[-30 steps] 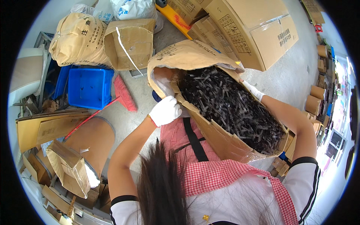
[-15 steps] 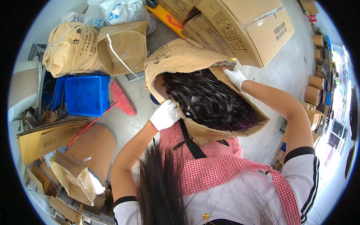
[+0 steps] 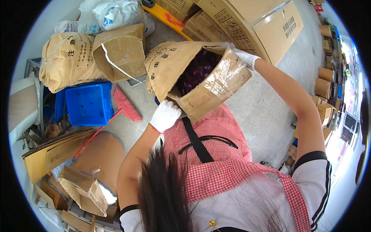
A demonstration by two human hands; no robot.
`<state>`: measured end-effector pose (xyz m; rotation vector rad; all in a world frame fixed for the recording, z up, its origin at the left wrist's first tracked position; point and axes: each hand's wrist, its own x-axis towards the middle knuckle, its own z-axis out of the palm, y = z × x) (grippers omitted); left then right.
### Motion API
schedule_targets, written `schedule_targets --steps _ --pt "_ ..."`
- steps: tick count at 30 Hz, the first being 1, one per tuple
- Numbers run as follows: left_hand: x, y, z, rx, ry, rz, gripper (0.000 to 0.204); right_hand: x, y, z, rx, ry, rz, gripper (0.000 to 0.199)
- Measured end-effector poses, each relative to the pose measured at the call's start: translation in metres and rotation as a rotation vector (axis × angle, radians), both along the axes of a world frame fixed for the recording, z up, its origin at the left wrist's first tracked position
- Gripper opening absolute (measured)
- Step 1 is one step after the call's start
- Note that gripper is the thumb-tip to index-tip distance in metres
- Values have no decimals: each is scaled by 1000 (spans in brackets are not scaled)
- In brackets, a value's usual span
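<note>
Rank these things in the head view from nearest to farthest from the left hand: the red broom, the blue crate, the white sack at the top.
Measured from the left hand, which grips the box:
1. Red broom, just to its left on the floor.
2. Blue crate, farther left, beyond the broom.
3. White sack, far up at the top edge.

A grey concrete floor (image 3: 266,104) fills the middle right of the frame under bright, even light. Upper left hold tan sacks (image 3: 67,63), a torn carton (image 3: 121,52) and white bags (image 3: 116,13). A blue crate (image 3: 89,104) and red broom (image 3: 123,106) lie at left. Large cartons (image 3: 251,27) stand along the top; small boxes (image 3: 324,83) line the right edge.
</note>
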<state>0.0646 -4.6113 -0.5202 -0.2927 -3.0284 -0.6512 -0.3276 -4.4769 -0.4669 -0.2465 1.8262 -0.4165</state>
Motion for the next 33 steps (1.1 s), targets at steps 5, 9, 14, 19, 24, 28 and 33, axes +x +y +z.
schedule_targets --steps 5,9,14,19,24,28,33 --pt "-18 -16 -5 10 38 27 14 7 -18 45 -330 142 -15 80" --pt "-29 -23 -8 8 -39 -8 14 20 -50 66 -583 918 921 97" --pt "-42 -29 -10 40 -130 -29 14 27 -112 69 -923 817 1332 102" --pt "-76 -45 15 16 -109 64 13 51 -133 93 -298 451 1546 48" --pt "-95 -106 77 109 92 187 8 50 -115 195 -744 616 1322 33" --pt "-70 -130 113 215 234 166 11 51 -130 263 -778 552 1398 27" --pt "-64 -146 68 512 7 333 11 51 -155 304 -874 661 1254 41"
